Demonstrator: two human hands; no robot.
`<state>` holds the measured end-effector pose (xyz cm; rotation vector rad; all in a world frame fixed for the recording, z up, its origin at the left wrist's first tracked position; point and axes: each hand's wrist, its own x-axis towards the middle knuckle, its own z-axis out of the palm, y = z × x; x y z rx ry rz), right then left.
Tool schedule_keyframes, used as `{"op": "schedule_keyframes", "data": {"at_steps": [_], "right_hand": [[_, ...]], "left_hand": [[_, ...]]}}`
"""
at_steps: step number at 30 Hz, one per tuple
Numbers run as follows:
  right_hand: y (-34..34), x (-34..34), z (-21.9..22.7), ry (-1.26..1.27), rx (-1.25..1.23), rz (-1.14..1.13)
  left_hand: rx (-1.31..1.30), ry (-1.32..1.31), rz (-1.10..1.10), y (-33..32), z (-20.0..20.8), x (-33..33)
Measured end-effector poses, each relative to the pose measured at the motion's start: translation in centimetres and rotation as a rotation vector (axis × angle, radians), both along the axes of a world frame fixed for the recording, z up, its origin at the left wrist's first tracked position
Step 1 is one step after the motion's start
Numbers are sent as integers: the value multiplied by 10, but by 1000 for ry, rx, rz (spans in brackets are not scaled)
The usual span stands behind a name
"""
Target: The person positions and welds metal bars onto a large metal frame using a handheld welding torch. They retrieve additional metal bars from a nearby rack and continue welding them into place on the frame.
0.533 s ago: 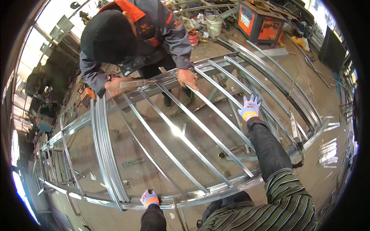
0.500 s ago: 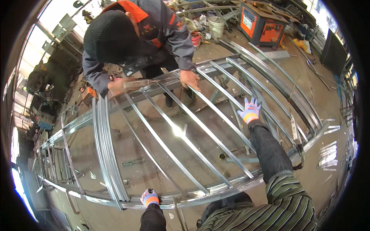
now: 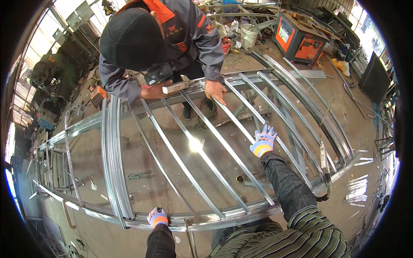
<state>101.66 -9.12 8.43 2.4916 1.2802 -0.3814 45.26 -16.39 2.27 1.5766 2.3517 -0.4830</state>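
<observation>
Across the middle of the view lies a long galvanised steel frame (image 3: 129,223), its two rails running left to right and its thin cross slats slanting from near to far. On the near rail rests the left hand (image 3: 157,217), gloved, fingers curled down over the rail's edge and gripping it. Further out, the right hand (image 3: 263,142) reaches over the frame with fingers spread apart, flat on one shiny slat (image 3: 241,127) about midway along it; the slat's long axis runs away from the fingertips toward the far rail. At that far rail a co-worker's hand (image 3: 215,91) presses down beside a power tool (image 3: 174,87). Bare, bright metal glints at the centre.
</observation>
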Motion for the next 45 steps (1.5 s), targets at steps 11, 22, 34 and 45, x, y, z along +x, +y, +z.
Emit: {"op": "schedule_keyframes", "data": {"at_steps": [11, 22, 34, 45], "right_hand": [[-1, 1, -6, -8, 22, 8], [1, -3, -3, -31, -29, -8], [2, -2, -3, -43, -39, 7], [1, -2, -1, -32, -32, -4]], "left_hand": [[-30, 59, -9, 3, -5, -1], [-36, 42, 22, 4, -4, -1], [-10, 34, 30, 3, -2, 0], [-56, 64, 24, 3, -10, -3]]}}
